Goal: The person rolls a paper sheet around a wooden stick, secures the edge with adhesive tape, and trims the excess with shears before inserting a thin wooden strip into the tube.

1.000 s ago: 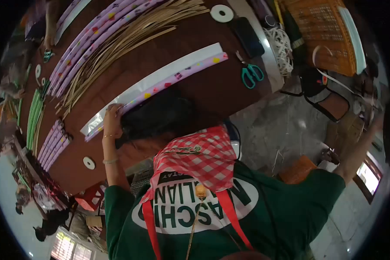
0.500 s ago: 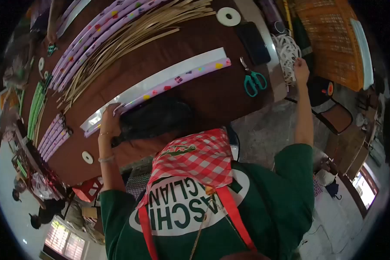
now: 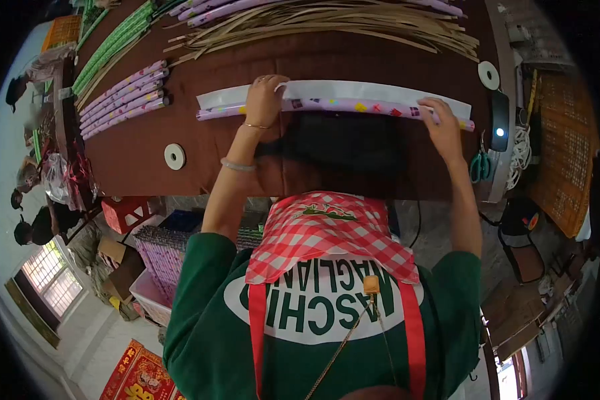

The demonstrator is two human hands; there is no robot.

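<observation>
A long strip of purple patterned wrapping paper (image 3: 340, 105), partly rolled along its near edge, lies across the table with its white back (image 3: 380, 91) facing up behind the roll. My left hand (image 3: 265, 100) is closed on the strip left of its middle, the fingers at the white sheet. Near the right end, my right hand (image 3: 440, 123) curls its fingers over the roll. Just in front of the strip rests a black cloth-like item (image 3: 343, 140). Teal-handled scissors (image 3: 480, 165) lie to the right of my right hand.
Thin brown strips (image 3: 340, 27) and finished purple rolls (image 3: 127, 100) lie on the brown-covered table (image 3: 213, 157). White tape rolls (image 3: 175, 157) sit at left and far right. A phone (image 3: 499, 123) with its light on lies by the right edge, near white looped strips (image 3: 521, 153).
My right hand has come from the white looped strips beyond the table edge to the paper's right end. My left hand remains on the paper. The view has turned, and the phone's light shows.
</observation>
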